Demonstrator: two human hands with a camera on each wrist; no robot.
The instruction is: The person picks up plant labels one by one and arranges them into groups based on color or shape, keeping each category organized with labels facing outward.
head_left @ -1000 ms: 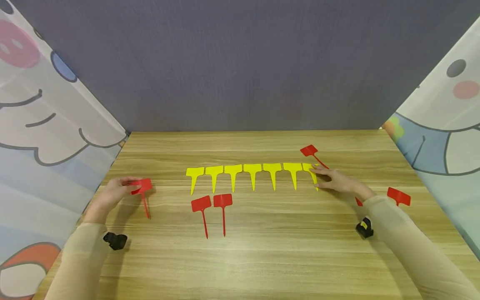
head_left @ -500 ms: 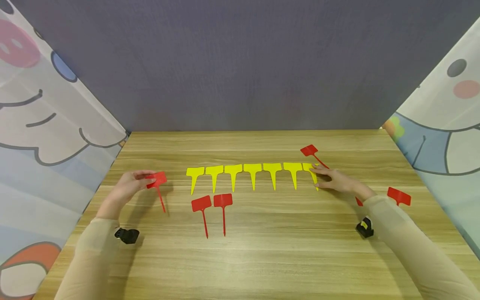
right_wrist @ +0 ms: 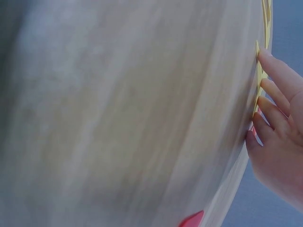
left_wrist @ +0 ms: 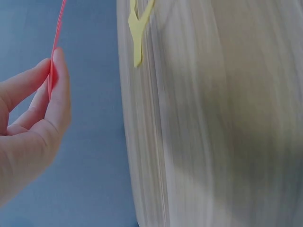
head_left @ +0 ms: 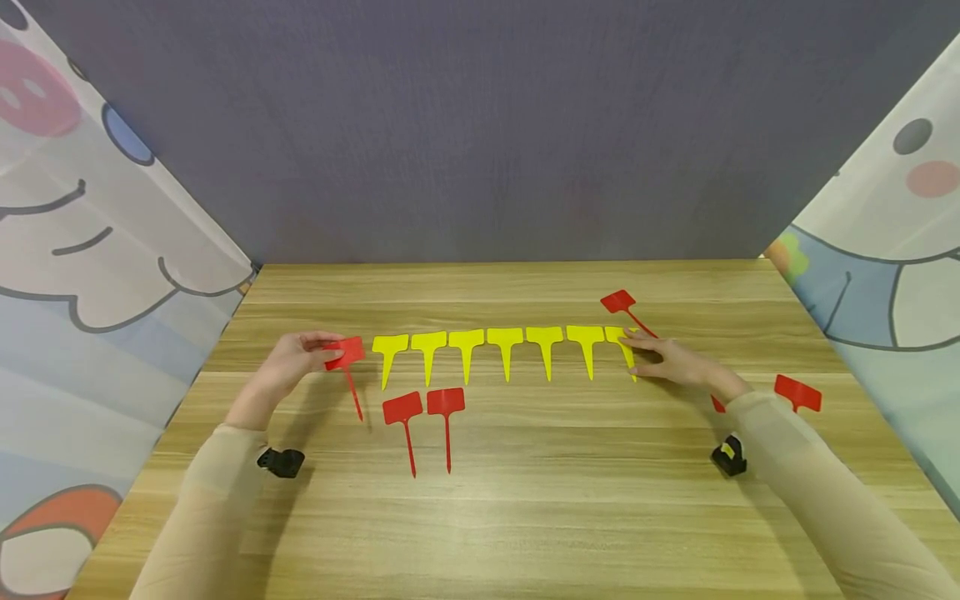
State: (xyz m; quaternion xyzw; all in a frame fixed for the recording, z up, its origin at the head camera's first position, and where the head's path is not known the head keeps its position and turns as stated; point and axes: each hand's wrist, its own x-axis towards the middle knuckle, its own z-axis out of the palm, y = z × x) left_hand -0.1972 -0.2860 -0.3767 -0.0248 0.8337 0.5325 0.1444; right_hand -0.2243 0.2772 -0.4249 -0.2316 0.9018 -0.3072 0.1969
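Note:
My left hand (head_left: 288,362) pinches a red T-shaped plant label (head_left: 350,351) by its head, thumb in front, above the table just left of the yellow row. Its stem points down toward me. In the left wrist view, thumb and fingers meet on the thin red label (left_wrist: 50,82). Several yellow plant labels (head_left: 505,336) lie side by side, points toward me. My right hand (head_left: 678,364) rests with spread fingers on the rightmost yellow label (head_left: 614,333), partly covering it. Below the row lie two red labels, a tilted one (head_left: 402,407) and a straighter one (head_left: 446,401).
Behind my right hand lies a slanted red label (head_left: 618,301). Another red label (head_left: 798,392) is at the right, its stem hidden by the sleeve. A red piece (head_left: 717,404) shows under the right wrist. A grey panel (head_left: 510,133) stands along the wooden table's (head_left: 525,517) back edge.
My left hand has carried the red plant label rightward and slightly away from me, up to the left end of the yellow row. My right hand stays put.

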